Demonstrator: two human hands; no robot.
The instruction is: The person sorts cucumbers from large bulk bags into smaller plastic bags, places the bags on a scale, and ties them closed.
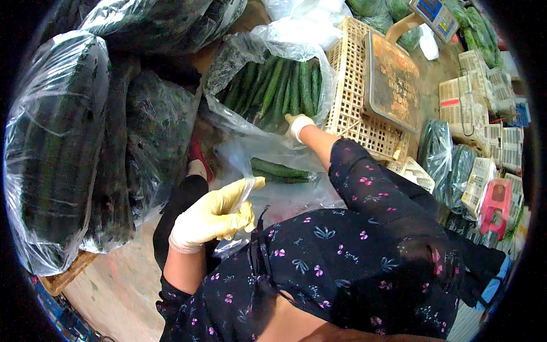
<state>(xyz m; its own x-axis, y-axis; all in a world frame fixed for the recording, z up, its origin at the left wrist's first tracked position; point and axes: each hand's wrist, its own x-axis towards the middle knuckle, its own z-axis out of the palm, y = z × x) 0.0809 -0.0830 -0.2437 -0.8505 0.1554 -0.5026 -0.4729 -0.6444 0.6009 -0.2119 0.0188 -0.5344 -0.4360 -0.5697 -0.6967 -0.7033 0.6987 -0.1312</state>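
Note:
My left hand (pixel 209 216), in a pale yellow glove, pinches the edge of a clear plastic bag (pixel 295 194) in front of my lap. One or two cucumbers (pixel 280 170) lie inside that bag. Farther off, a large open plastic bag (pixel 327 81) holds many long green cucumbers (pixel 277 87) side by side. My right hand (pixel 299 125), also gloved, reaches to the near rim of this large bag, by the lower ends of the cucumbers. Its fingers are partly hidden, so whether it grips one is unclear.
Full plastic bags of dark green produce (pixel 60 141) stand at my left. Right of the open bag, a platform scale (pixel 395 81) rests on a cream plastic crate (pixel 342 98). Beyond are bagged vegetables (pixel 436 149), white baskets (pixel 461 102) and a pink stool (pixel 495 205).

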